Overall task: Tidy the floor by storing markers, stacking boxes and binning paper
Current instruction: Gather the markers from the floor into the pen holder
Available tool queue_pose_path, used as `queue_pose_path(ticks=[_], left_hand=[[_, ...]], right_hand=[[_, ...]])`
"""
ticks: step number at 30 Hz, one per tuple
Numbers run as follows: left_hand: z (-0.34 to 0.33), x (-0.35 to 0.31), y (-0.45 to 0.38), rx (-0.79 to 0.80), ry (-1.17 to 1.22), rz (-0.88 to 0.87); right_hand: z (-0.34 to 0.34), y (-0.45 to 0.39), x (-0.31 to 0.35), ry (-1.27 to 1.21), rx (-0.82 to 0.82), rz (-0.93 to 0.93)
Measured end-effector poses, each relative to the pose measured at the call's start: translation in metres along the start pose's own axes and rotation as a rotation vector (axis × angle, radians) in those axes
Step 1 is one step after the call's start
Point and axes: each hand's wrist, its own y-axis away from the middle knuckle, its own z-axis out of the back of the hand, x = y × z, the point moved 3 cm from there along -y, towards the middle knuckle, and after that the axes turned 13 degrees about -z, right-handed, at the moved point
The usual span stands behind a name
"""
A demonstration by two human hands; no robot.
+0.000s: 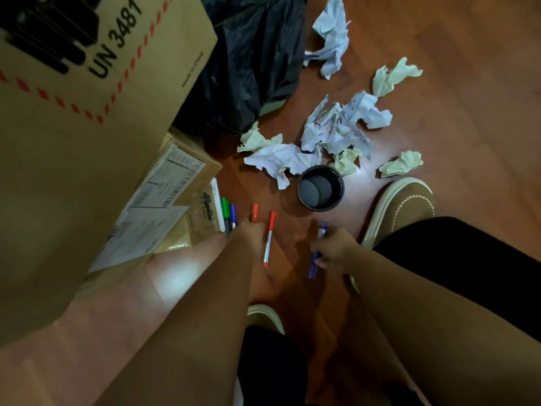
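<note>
Markers lie on the wooden floor at the centre. My left hand (248, 234) is closed around a bunch of them: a white marker (218, 208), a green marker (224, 208), a blue marker (233, 213) and an orange cap (254, 212) stick out above it. Another orange marker (268, 238) lies loose just right of that hand. My right hand (333, 249) grips a purple marker (314, 263). A black round cup (320, 188) stands upright beyond the hands. Crumpled paper (330, 133) lies scattered behind the cup.
A large cardboard box (87, 127) marked UN 3481 fills the left, with a flatter labelled box (175, 183) under it. A black bin bag (251, 63) sits at the top centre. My brown shoe (401, 206) rests right of the cup.
</note>
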Motion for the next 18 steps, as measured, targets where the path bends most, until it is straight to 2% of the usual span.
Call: queue_pose_path(ticks=[2, 4, 8, 13, 18], left_hand=[[0.008, -0.007, 0.012, 0.059, -0.123, -0.129], [0.009, -0.01, 0.021, 0.021, -0.135, -0.27], [0.009, -0.038, 0.044, -0.11, -0.012, -0.478], [0.016, -0.067, 0.069, -0.256, 0.164, -0.447], [0.035, -0.101, 0.067, -0.349, 0.219, -0.477]], right_hand=[[0.008, 0.017, 0.001, 0.026, 0.058, 0.143], [0.021, 0.034, 0.0, 0.006, 0.041, 0.284], [0.056, 0.069, 0.003, -0.28, -0.007, 0.472], [0.082, 0.095, 0.024, -0.496, -0.152, 0.593], [0.086, 0.095, 0.03, -0.384, -0.198, 0.54]])
